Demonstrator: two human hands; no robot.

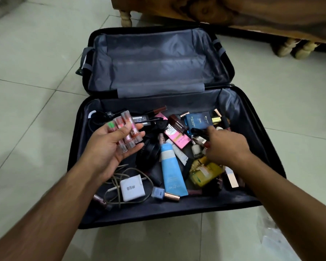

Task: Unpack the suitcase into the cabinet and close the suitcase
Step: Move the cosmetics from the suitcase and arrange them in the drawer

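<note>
Head cam: suitcase (267, 151) lies open on tiled floor, near half full of cosmetics; left hand (109, 147) cups three clear lip tubes (127, 134), thumb curled over them. Right hand (226, 146) reaches among bottles, apparently pinching a small one (202, 140), tho grip's partly hidden. Unpacking barely begun; next, gather & carry to cabinet, out of frame.

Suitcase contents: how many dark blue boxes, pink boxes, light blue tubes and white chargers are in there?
Dark blue box: 1
Pink box: 1
Light blue tube: 1
White charger: 1
Total: 4
</note>
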